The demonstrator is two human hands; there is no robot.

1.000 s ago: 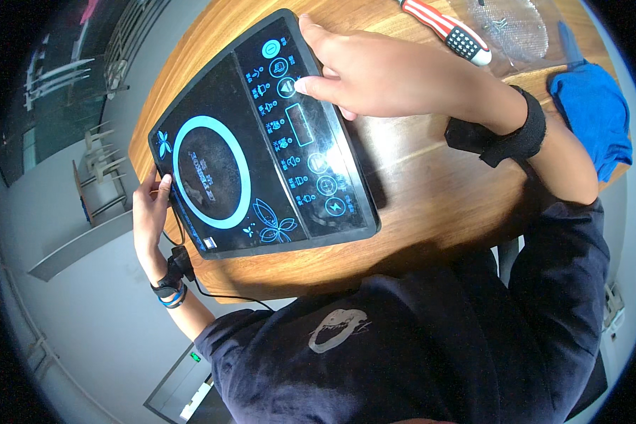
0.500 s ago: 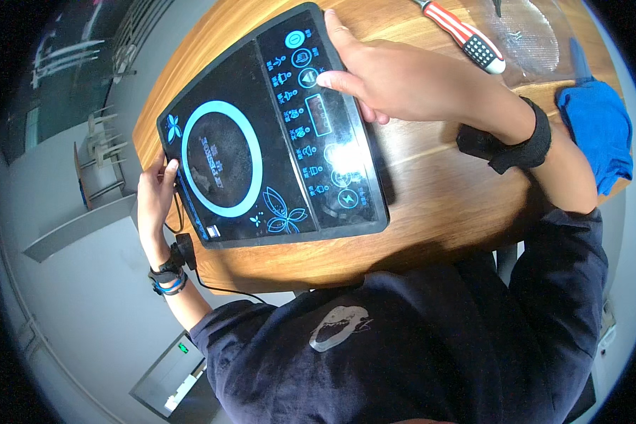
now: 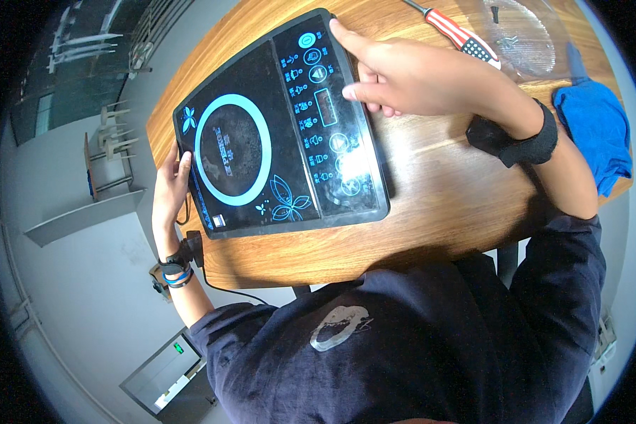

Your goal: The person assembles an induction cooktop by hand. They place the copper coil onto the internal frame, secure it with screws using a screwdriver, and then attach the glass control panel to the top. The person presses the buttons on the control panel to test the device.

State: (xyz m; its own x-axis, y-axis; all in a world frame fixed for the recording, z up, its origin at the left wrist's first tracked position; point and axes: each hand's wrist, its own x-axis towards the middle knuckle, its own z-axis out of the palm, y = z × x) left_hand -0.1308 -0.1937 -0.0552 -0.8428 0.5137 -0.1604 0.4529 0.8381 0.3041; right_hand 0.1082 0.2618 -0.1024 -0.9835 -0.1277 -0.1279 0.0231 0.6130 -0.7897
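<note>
A black induction cooktop (image 3: 290,127) with a blue ring and a touch panel on its right side lies on the wooden table (image 3: 438,191). My left hand (image 3: 171,185) grips its left edge, thumb on the rim and the other fingers partly hidden. At the panel's far right edge is my right hand (image 3: 410,74). Its index finger stretches to the far corner, its thumb tip overlaps the panel's edge, and the other fingers curl beside the cooktop. Thumb and index finger are well apart.
A screwdriver (image 3: 463,35) with a red, white and blue handle lies at the far right, next to a clear plastic bag (image 3: 526,42). A blue cloth (image 3: 592,134) lies by the right table edge. A black cable (image 3: 230,291) runs near my left wrist.
My right thumb has drawn back from the panel's buttons to its edge, and that hand's grip looks looser. The cooktop sits slightly farther right in view, with the view itself shifted too.
</note>
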